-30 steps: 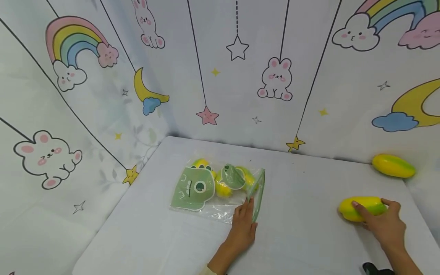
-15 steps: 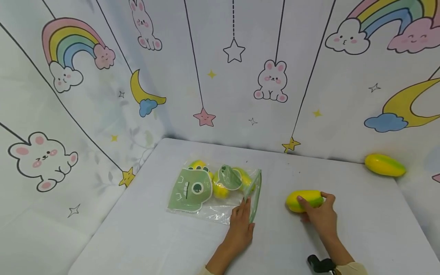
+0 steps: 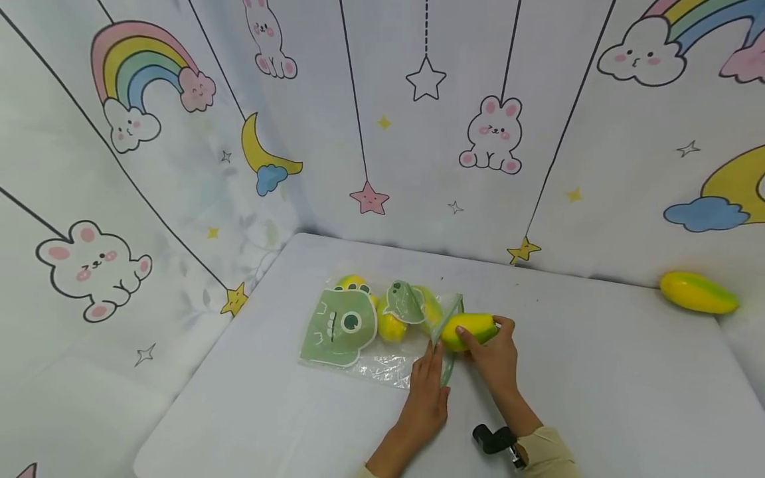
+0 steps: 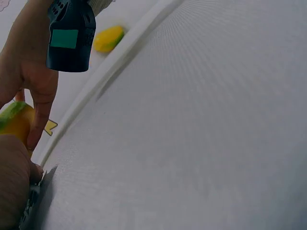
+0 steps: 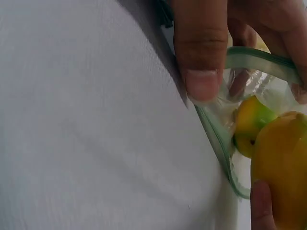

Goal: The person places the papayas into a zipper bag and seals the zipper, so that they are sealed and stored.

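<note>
Between thumb and fingers, my right hand (image 3: pixel 501 364) grips a yellow-green mango (image 3: pixel 469 326), its front end at the mouth of a clear zip bag (image 3: pixel 382 372). My left hand (image 3: pixel 425 398) pinches the bag's green zip edge; in the right wrist view its thumb (image 5: pixel 201 62) lies outside that edge (image 5: pixel 218 134) and other fingers are behind it. The mouth gapes there, and a mango inside (image 5: pixel 250 124) shows beyond the held one (image 5: pixel 285 167). Several yellow-green fruits (image 3: pixel 391 326) lie in the bag, partly hidden by its printed green dinosaur (image 3: pixel 346 328).
Another mango (image 3: pixel 698 292) lies at the far right corner of the white table (image 3: pixel 597 372). A printed cloth wall (image 3: pixel 418 153) stands behind and to the left. A dark wrist camera (image 3: pixel 495 439) sticks out from the right wrist, close over the table.
My right hand has carried the mango leftward across the table, from the right side to the bag's mouth. My left hand has stayed at the bag's edge.
</note>
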Motion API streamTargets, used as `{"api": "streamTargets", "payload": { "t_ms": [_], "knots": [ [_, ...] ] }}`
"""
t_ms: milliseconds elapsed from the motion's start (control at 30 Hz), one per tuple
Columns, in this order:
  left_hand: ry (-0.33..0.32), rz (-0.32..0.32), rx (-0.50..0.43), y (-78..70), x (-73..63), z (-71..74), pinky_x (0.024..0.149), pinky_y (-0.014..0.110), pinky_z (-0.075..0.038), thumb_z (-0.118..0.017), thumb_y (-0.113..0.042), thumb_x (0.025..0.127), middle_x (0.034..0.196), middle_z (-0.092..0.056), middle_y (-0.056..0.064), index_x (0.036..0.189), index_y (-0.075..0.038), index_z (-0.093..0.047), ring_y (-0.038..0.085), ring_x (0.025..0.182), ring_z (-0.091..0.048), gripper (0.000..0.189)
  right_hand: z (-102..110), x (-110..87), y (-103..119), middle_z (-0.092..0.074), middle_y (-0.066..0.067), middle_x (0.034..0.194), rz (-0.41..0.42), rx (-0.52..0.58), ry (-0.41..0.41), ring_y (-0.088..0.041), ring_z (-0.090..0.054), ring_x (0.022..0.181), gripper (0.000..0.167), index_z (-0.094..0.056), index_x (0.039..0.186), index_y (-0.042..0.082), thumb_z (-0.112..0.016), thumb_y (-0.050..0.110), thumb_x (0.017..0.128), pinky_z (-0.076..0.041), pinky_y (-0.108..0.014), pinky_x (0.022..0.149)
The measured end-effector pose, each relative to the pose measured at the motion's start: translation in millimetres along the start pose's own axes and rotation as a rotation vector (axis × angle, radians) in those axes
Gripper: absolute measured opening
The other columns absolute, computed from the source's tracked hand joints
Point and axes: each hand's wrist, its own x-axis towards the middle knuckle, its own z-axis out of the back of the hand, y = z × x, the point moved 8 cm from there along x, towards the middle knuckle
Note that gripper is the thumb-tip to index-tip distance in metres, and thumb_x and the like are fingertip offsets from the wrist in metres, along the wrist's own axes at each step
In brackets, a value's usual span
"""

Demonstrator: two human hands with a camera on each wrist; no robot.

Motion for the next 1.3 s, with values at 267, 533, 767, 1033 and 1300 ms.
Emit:
{"api": "streamTargets", "payload": {
  "t_ms": [267, 533, 767, 1033, 1300],
  "knots": [
    [-0.078, -0.104, 0.145, -9.7, 0.8, 9.3, 0.099, 0.038, -0.041, -0.071, 0.002, 0.076, 0.153, -0.037, 0.014, 0.154, -0.005, -0.024, 0.029, 0.117, -0.046, 0.091, -8, -13.0, 9, -0.06, -0.019, 0.104, 0.127, -0.046, -0.046, -0.019, -0.052, 0.071, 0.075, -0.043, 0.132, 0.0, -0.078, 0.042, 0.082, -0.043, -0.029, 0.065],
    [-0.054, -0.155, 0.183, -24.7, 7.5, 20.9, 0.089, 0.027, -0.04, -0.07, 0.007, 0.07, 0.149, -0.044, 0.01, 0.154, -0.006, -0.025, 0.02, 0.102, -0.046, 0.096, -13, -22.3, 8, -0.066, -0.021, 0.117, 0.109, 0.076, -0.032, -0.024, -0.072, 0.081, 0.05, -0.053, 0.124, 0.007, -0.066, 0.042, 0.091, -0.049, -0.019, 0.063],
    [-0.019, -0.184, 0.116, -35.7, 8.5, 25.2, 0.087, 0.025, -0.04, -0.067, 0.012, 0.068, 0.156, -0.036, 0.012, 0.156, -0.008, -0.023, 0.017, 0.102, -0.046, 0.1, -29, -33.7, 10, -0.072, -0.013, 0.103, 0.08, 0.23, 0.107, -0.012, -0.063, 0.083, 0.023, -0.069, 0.113, 0.007, -0.057, 0.021, 0.099, -0.049, -0.021, 0.067],
    [-0.023, -0.191, 0.059, -37.9, 3.5, 28.0, 0.09, 0.028, -0.045, -0.066, 0.014, 0.07, 0.151, -0.043, 0.014, 0.154, -0.009, -0.029, 0.02, 0.103, -0.049, 0.094, -49, -37.6, 11, -0.072, -0.01, 0.111, 0.158, 0.377, 0.511, -0.001, -0.06, 0.1, 0.033, -0.07, 0.112, -0.006, -0.046, 0.015, 0.102, -0.045, -0.019, 0.09],
    [-0.058, -0.215, 0.125, -47.3, 0.6, 29.0, 0.085, 0.028, -0.045, -0.072, -0.005, 0.079, 0.152, -0.039, 0.02, 0.152, -0.019, -0.036, 0.021, 0.1, -0.051, 0.083, -20, -22.3, -4, -0.071, -0.003, 0.085, 0.133, 0.354, 0.373, -0.005, -0.063, 0.078, 0.028, -0.068, 0.105, -0.007, -0.05, 0.013, 0.101, -0.052, -0.022, 0.07]
  ]
}}
